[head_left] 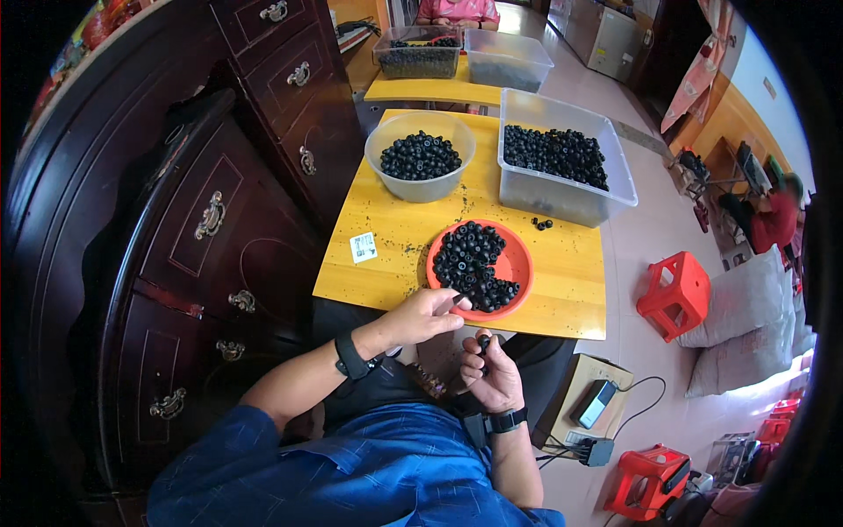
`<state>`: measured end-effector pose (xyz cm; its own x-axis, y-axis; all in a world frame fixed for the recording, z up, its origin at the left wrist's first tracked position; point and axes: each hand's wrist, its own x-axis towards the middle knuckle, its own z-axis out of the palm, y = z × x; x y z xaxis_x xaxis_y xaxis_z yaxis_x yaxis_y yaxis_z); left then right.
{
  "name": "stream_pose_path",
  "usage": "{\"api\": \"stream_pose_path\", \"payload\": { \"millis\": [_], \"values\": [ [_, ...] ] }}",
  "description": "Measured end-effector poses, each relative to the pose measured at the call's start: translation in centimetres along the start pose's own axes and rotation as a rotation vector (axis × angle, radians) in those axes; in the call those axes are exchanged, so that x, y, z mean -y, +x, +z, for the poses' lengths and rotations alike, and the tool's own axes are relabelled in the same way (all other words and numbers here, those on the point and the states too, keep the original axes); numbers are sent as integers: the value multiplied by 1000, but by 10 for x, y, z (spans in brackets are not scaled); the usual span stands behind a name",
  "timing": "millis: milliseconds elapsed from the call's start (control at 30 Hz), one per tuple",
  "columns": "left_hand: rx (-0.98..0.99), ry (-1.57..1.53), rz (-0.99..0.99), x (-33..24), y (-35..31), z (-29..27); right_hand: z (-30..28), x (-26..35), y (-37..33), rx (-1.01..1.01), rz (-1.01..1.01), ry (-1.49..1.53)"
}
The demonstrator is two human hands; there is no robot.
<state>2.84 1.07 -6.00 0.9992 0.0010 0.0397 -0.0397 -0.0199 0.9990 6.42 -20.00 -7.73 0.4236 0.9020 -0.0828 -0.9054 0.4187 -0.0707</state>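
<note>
A round orange-red plate (516,261) near the table's front edge holds a pile of small black ring-shaped parts (470,255). At the plate's near left rim is my left hand (420,318), thumb and fingers closed around a small dark thing I cannot make out. Just in front of the table edge, my right hand (494,378) is closed, with a small black ring-shaped part (484,341) between its thumb and fingers. More such parts fill a round translucent bowl (420,186) behind the plate and a large clear plastic bin (562,204) to its right.
The yellow table (386,277) carries a white label (363,247), black crumbs and a few loose parts (542,224). Dark drawers (219,220) stand close at left. Beyond are two more bins (507,70) and a person in pink (458,10). Red stools (674,296) and sacks stand right.
</note>
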Motion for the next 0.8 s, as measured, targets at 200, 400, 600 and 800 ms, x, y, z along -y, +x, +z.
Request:
{"api": "stream_pose_path", "payload": {
  "millis": [200,400,600,800],
  "values": [
    [-34,248,-41,-58,-28,6,1,-4,5,-80,-16,-146],
    [-149,547,303,-80,-40,22,22,-13,14,-91,-5,-240],
    [-296,581,451,-73,-41,25,22,-19,21,-69,1,-174],
    [-322,642,443,-70,-42,21,25,-18,23,-56,-7,-209]
  ]
}}
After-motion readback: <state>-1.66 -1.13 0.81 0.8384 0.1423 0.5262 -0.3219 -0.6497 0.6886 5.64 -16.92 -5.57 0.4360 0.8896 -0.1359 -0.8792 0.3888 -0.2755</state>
